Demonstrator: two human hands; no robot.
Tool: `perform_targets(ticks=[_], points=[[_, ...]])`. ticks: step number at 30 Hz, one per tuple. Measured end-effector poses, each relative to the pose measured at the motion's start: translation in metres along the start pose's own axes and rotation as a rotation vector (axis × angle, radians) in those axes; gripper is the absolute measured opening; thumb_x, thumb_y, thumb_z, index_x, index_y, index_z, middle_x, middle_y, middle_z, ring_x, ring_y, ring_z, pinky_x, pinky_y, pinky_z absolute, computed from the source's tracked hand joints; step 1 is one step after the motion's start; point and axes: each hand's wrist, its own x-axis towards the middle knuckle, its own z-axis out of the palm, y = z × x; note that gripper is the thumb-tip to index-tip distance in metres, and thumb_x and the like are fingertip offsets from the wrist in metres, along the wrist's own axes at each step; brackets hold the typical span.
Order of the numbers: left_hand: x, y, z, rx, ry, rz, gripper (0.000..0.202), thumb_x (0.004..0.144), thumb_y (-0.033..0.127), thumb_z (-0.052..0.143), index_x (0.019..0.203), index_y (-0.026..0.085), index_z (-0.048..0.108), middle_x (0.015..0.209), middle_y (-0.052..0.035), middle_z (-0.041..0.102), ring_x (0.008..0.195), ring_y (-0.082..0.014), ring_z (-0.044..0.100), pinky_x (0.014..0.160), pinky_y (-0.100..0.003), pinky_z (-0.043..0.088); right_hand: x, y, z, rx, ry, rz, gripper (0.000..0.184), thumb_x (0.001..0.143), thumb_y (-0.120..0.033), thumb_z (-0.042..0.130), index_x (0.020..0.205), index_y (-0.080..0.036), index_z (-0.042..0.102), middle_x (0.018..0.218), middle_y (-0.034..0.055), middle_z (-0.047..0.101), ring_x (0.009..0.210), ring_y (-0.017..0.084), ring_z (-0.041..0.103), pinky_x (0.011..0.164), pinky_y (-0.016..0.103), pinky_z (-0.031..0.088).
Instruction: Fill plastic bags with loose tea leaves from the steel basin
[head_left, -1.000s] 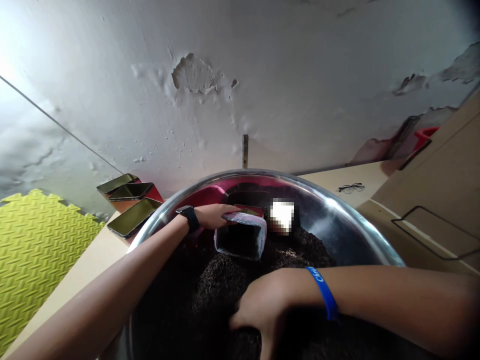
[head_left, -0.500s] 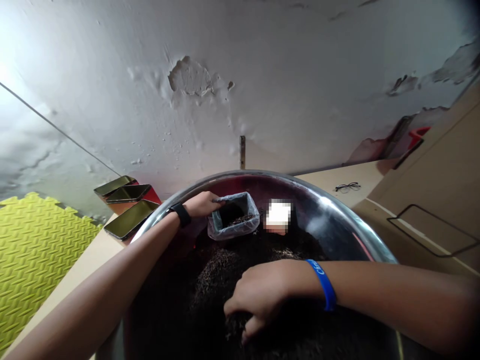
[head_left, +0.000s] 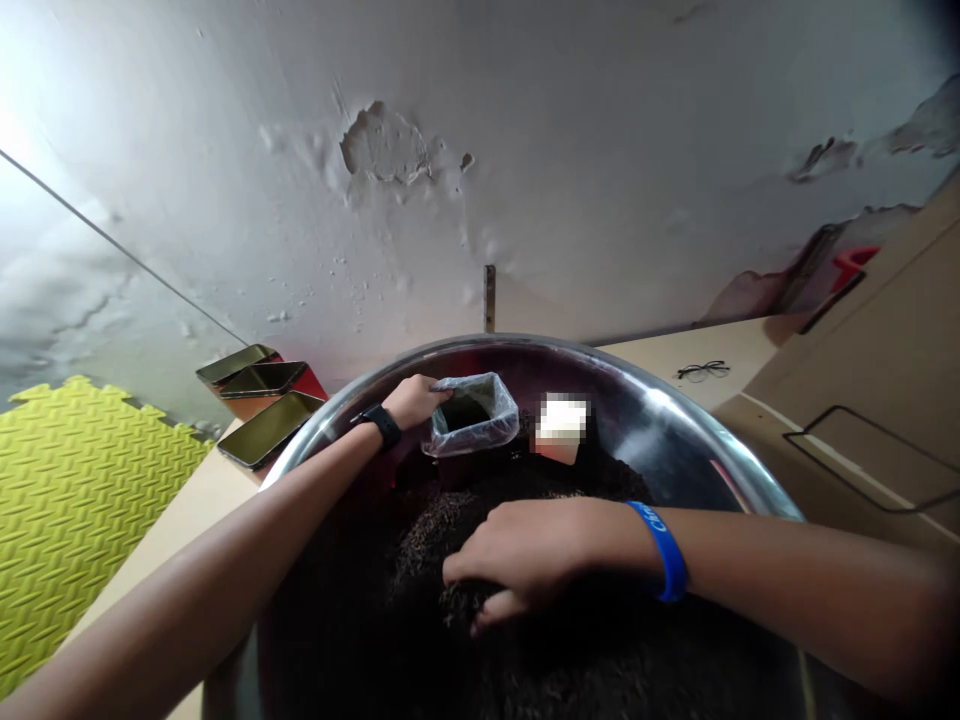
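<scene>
A large steel basin (head_left: 679,425) in front of me holds a heap of dark loose tea leaves (head_left: 450,530). At its far side stands a small box lined with a clear plastic bag (head_left: 472,412), mouth up. My left hand (head_left: 415,400), with a black watch on the wrist, grips the bag's left rim. My right hand (head_left: 525,560), with a blue wristband, lies on the heap with fingers curled around a clump of the dark leaves. A blurred white patch (head_left: 562,425) sits just right of the bag.
Three shiny flat tins (head_left: 259,395) lie on the beige tabletop left of the basin. A pair of glasses (head_left: 701,371) lies at the back right. A yellow-green foam mat (head_left: 82,490) covers the floor at left. A peeling white wall stands behind.
The bag-lined box went from tipped toward me to upright and a little farther back. My right hand rose from deep in the leaves and slid toward the bag with fingers curled.
</scene>
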Motion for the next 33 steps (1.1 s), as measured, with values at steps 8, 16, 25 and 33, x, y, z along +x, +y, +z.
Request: perform_targets(ticks=[8, 16, 25, 33], points=[[-0.017, 0.018, -0.012, 0.123, -0.032, 0.176, 0.039, 0.075, 0.048, 0.046, 0.065, 0.014, 0.062, 0.056, -0.0014, 0.055, 0.050, -0.0110, 0.044, 0.048, -0.023, 0.028, 0.001, 0.011, -0.007, 0.043, 0.226, 0.169, 0.039, 0.083, -0.051, 0.033, 0.097, -0.018, 0.049, 0.081, 0.0055, 0.061, 0.068, 0.018, 0.056, 0.056, 0.026, 0.034], [-0.031, 0.032, -0.023, 0.228, -0.140, 0.436, 0.039, 0.079, 0.047, 0.042, 0.062, 0.016, 0.057, 0.052, 0.0001, 0.050, 0.047, -0.0088, 0.037, 0.046, -0.024, 0.024, 0.001, 0.032, -0.009, -0.109, 0.514, 0.443, 0.041, 0.087, -0.048, 0.024, 0.094, -0.016, 0.048, 0.086, 0.0077, 0.060, 0.075, 0.019, 0.056, 0.061, 0.027, 0.034], [-0.031, 0.034, -0.016, 0.244, -0.139, 0.534, 0.040, 0.079, 0.049, 0.042, 0.066, 0.016, 0.060, 0.058, -0.0018, 0.054, 0.050, -0.0096, 0.040, 0.051, -0.025, 0.027, 0.005, 0.047, 0.003, -0.346, 0.560, 0.514, 0.032, 0.082, -0.040, 0.040, 0.094, -0.014, 0.054, 0.094, 0.0106, 0.056, 0.087, 0.022, 0.051, 0.072, 0.033, 0.037], [-0.029, 0.031, -0.019, 0.178, -0.140, 0.471, 0.042, 0.080, 0.051, 0.041, 0.067, 0.015, 0.059, 0.054, 0.0009, 0.052, 0.049, -0.0084, 0.039, 0.048, -0.023, 0.025, 0.007, 0.012, 0.006, -0.116, 0.343, 0.064, 0.032, 0.085, -0.042, 0.036, 0.087, -0.016, 0.056, 0.082, 0.0048, 0.058, 0.075, 0.015, 0.052, 0.062, 0.026, 0.037]])
